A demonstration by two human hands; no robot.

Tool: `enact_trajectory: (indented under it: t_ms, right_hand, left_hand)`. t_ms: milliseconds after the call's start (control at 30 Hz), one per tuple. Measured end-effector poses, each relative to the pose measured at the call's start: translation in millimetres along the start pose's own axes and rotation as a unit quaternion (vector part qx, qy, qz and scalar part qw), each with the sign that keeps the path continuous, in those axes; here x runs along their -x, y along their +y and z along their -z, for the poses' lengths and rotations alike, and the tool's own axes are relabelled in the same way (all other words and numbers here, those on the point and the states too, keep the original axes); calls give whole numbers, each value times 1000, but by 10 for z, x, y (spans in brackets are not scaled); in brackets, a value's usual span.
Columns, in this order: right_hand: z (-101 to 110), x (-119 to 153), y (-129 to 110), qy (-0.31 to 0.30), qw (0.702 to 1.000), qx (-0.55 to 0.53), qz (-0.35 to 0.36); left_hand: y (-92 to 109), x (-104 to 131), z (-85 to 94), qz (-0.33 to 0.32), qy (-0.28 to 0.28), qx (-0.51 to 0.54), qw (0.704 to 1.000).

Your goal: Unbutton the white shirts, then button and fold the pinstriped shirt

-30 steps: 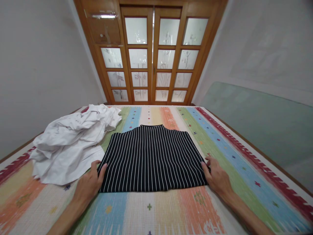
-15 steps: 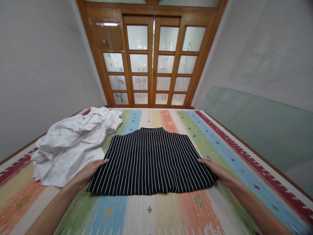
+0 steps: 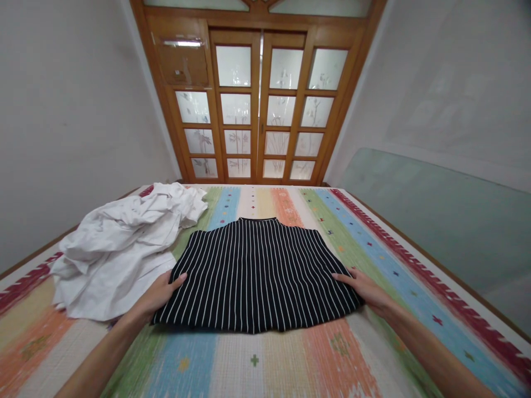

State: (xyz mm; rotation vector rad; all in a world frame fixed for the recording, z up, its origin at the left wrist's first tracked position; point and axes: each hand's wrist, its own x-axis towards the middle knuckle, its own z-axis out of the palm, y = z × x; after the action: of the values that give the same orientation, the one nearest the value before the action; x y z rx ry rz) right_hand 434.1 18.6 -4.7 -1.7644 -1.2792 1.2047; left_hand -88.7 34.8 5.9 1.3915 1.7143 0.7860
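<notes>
A black shirt with white stripes (image 3: 257, 271) lies spread before me, neckline at the far side and its near edge towards me. It looks folded, since no sleeves show. My left hand (image 3: 161, 290) grips its left side, thumb on top and the other fingers mostly hidden beneath. On the right side, my right hand (image 3: 365, 288) holds the cloth the same way, thumb lying over the stripes. A crumpled white cloth (image 3: 116, 254) rests just beyond my left hand; its kind cannot be made out.
A colourful striped cover (image 3: 232, 365) spreads under everything. Pale walls stand on both sides, with a light green panel (image 3: 435, 221) leaning at the right. Wooden doors with glass panes (image 3: 259, 105) are at the far end.
Both hands have shifted slightly inward, and the thumbs now reach further over the cloth. The shirt's lower corners have drawn in a little, and its near edge bows more.
</notes>
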Motion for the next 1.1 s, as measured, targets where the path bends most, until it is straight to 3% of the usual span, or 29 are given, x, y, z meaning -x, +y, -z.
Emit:
enact_trajectory:
  t_ms: [133, 233, 433, 667, 800, 967, 1100]
  right_hand:
    - [27, -47, 133, 104, 976, 157, 109]
    - [7, -42, 196, 152, 934, 278, 167]
    - [-148, 109, 196, 175, 884, 419, 109]
    - [-231, 260, 234, 191, 810, 550, 71]
    - [-257, 306, 185, 200, 786, 583, 56]
    - [-261, 330, 160, 214, 779, 586, 59]
    - [-249, 385, 151, 225, 749, 621, 51]
  left_hand:
    - [-71, -30, -44, -45, 109, -160, 980]
    - [-79, -8, -69, -34, 127, -253, 959]
    - [-42, 105, -118, -39, 83, -338, 937]
    - [-62, 266, -282, -54, 129, -474, 869]
    - [-51, 301, -324, -65, 140, -506, 849]
    - [-86, 308, -305, -68, 145, -519, 840]
    - [-92, 367, -296, -66, 154, -552, 817]
